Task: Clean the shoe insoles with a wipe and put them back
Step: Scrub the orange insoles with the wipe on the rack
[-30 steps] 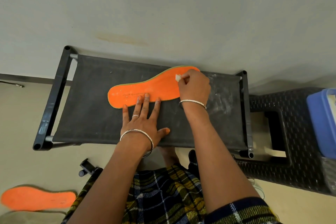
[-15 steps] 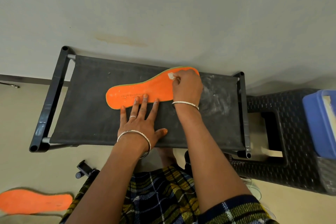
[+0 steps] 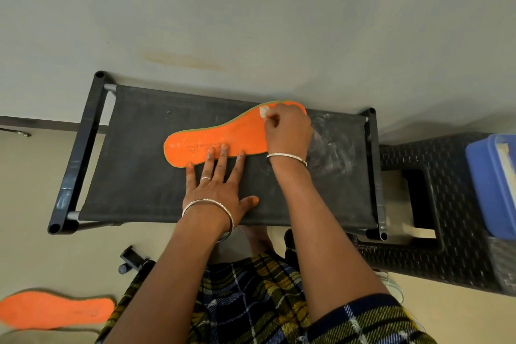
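An orange insole (image 3: 223,137) lies flat on the black fabric top of a low rack (image 3: 145,165), heel to the left, toe to the right. My left hand (image 3: 220,184) lies flat with straight fingers, its fingertips pressing the insole's near edge. My right hand (image 3: 287,131) covers the toe part with fingers curled, pinching a small white wipe (image 3: 264,112) against the insole. A second orange insole (image 3: 53,310) lies on the floor at the bottom left.
The rack stands against a pale wall. To its right is a dark woven plastic stool (image 3: 446,232) with a blue container (image 3: 491,184) on it. A small black object (image 3: 131,260) sits on the floor near my plaid-clad knees.
My right hand with the wipe slid a little left along the toe part and back. My left hand stayed pressed on the insole's near edge.
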`<state>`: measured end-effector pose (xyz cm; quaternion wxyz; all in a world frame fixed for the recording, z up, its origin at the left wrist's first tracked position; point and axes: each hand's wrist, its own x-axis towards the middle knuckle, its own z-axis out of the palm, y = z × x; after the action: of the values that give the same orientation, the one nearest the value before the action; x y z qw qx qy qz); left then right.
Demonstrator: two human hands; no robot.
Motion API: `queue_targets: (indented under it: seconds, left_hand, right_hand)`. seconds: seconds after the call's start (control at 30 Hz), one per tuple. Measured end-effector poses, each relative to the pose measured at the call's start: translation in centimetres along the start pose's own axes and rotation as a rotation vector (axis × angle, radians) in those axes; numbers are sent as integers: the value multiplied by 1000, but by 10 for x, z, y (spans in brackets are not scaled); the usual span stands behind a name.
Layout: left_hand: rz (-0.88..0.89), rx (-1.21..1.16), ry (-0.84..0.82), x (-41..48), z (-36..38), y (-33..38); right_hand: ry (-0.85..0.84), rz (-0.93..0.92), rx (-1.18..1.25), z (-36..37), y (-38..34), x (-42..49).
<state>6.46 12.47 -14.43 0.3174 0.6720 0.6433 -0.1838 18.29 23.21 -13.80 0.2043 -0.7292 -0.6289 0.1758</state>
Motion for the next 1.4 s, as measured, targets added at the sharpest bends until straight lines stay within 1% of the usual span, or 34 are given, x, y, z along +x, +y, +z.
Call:
queue_targets:
  seconds: [0.1,0.17,0.23,0.33,0.4,0.5,0.6,0.67,0.73,0.83,0.9,0.93,1.07,1.1,1.17,1.3,1.33,1.4]
  left_hand:
    - [-3,8,-3,1,0,1]
    - [0,13,-4,1,0,1]
    - [3,8,-7,0,0,1]
    - [1,-3,-10,0,-1,0]
    - [-1,1,-11,0,-2,0]
    - [-5,-1,-10,-1,-2,1]
    - [-7,8,-12,-1,-2,1]
    - [-7,14,-15,-1,-3,1]
    - [-7,10,-12,-1,-3,2]
    - [-9,8,-12,-2,-4,2]
    - [-14,6,-13,-2,-4,2]
    - [-16,3,-12,-2,-4,3]
    - [-36,6,-14,-3,-6,7]
    - [-40,12,-16,-3,-6,8]
    - [-45,10,-18,-3,-6,10]
    - [-60,-3,-20,-2,-5,12]
    - [-63,-2,-25,-1,-5,12]
    - [-71,-3,-29,0,-5,15]
  right_hand:
    - [-128,-196,17,12,-12,-7]
    - [-161,-262,6,13,-14,-8]
    - [-130,-201,14,8,-7,-2]
    - [-7,-24,-9,0,9,8]
    - [15,2,3,-2,10,7]
    - [-100,-47,16,3,2,3]
    - [-249,-205,38,11,-12,-6]
    - [-302,-291,-9,11,-17,-10]
    - [-276,-228,-55,3,-14,-5]
    - [-112,-9,-83,-11,4,5]
    - [-64,23,-95,-10,8,5]
    - [-88,0,-99,-8,6,3]
    - [-334,-130,23,5,-7,-5]
    - [-366,-136,35,6,-9,-5]
    - [-353,-78,11,1,-5,-2]
    - [-177,135,-114,-16,18,11]
    - [-167,150,-127,-18,20,11]
    - [-238,104,-119,-18,13,6]
